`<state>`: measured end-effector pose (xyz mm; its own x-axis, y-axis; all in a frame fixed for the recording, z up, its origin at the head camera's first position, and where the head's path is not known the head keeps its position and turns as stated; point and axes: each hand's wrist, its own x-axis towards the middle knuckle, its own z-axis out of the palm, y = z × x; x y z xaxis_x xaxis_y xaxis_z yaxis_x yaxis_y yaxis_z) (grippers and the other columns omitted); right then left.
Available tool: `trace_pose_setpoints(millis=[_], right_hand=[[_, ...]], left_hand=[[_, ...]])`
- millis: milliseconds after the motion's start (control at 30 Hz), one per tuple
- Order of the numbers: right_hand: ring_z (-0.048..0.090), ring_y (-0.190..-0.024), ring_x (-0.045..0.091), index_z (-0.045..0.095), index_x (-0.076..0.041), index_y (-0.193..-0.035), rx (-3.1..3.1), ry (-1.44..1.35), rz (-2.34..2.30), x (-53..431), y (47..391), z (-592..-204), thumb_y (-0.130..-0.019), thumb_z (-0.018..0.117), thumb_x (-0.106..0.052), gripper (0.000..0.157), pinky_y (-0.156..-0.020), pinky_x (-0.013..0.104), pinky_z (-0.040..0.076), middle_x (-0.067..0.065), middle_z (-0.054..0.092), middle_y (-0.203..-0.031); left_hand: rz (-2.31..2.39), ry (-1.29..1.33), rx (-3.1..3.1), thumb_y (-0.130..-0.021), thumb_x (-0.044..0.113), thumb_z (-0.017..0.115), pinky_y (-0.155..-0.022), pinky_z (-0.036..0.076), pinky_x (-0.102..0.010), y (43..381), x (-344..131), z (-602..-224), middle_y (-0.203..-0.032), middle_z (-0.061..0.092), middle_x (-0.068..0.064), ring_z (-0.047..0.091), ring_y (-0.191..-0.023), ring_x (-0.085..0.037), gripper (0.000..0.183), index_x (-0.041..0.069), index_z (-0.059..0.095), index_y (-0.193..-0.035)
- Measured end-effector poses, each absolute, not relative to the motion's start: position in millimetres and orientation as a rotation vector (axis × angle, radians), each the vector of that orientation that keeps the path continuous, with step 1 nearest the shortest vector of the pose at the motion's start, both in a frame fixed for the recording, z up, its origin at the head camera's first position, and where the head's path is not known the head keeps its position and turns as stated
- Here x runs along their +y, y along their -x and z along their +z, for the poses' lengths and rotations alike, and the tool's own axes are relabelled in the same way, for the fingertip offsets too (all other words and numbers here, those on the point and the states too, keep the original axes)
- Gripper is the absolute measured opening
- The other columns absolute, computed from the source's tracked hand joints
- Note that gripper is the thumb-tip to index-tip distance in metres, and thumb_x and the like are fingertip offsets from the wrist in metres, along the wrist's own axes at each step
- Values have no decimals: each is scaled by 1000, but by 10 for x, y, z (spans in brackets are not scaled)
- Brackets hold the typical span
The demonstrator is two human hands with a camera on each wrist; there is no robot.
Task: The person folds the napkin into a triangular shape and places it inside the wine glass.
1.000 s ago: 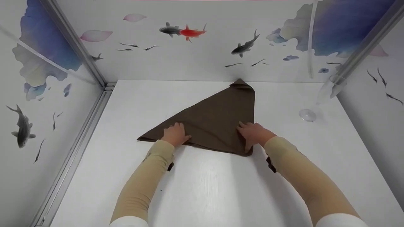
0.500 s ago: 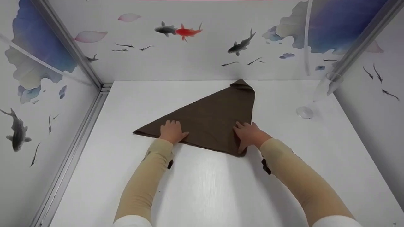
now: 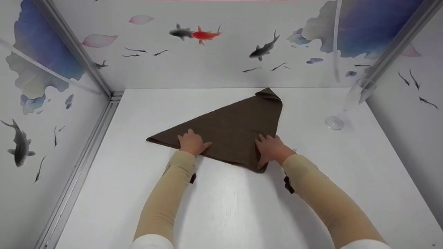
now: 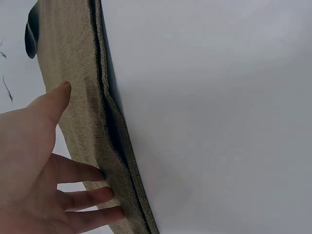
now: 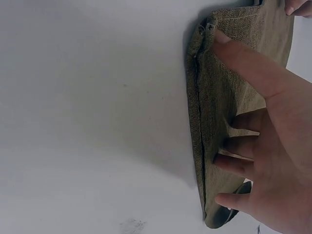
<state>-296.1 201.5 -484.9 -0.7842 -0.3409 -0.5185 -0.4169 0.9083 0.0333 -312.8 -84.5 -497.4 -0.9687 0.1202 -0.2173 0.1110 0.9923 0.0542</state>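
A brown cloth [image 3: 228, 121], folded into a layered triangle, lies on the white table. Its far tip has a small flap turned over, close to the back wall. My left hand [image 3: 192, 142] rests on the cloth's left part by the near edge, thumb spread to the right. In the left wrist view, the fingertips of that hand [image 4: 34, 161] touch the cloth beside its stacked edges. Over the near right corner lies my right hand [image 3: 271, 148], fingers spread. The right wrist view has its thumb at the corner and the other fingertips pressing on the cloth [image 5: 214, 122].
A clear stemmed glass [image 3: 334, 123] stands at the table's back right, hard to see against the white. Printed white panels close in the back and both sides. A metal rail [image 3: 83, 159] runs along the left side of the table [image 3: 221, 214].
The cloth has turned slightly clockwise: its left tip swung away from me, its near right corner leftward. Both hands stayed on it. The crease across its middle has flattened.
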Motion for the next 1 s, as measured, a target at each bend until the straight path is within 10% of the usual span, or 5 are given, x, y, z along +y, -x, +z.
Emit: trace_pose_setpoints(millis=[467, 1000], right_hand=[[24, -140, 44, 27, 2, -151, 2553, 500, 174, 1995, 2962, -4860, -77, 76, -57, 107, -106, 61, 27, 27, 21, -156], [19, -142, 43, 27, 4, -150, 2607, 474, 75, 1968, 2896, -4905, -74, 77, -60, 112, -113, 59, 16, 27, 21, -155]], left_hand=[[73, -104, 2837, -87, 70, 53, -102, 40, -52, 3086, -637, -4915, -124, 60, -27, 51, -120, -44, 82, -6, 68, -115], [17, 57, 2777, -68, 84, 60, -113, 22, -53, 3169, -491, -5027, -149, 20, -39, 22, -138, -52, 130, -12, 24, -148]])
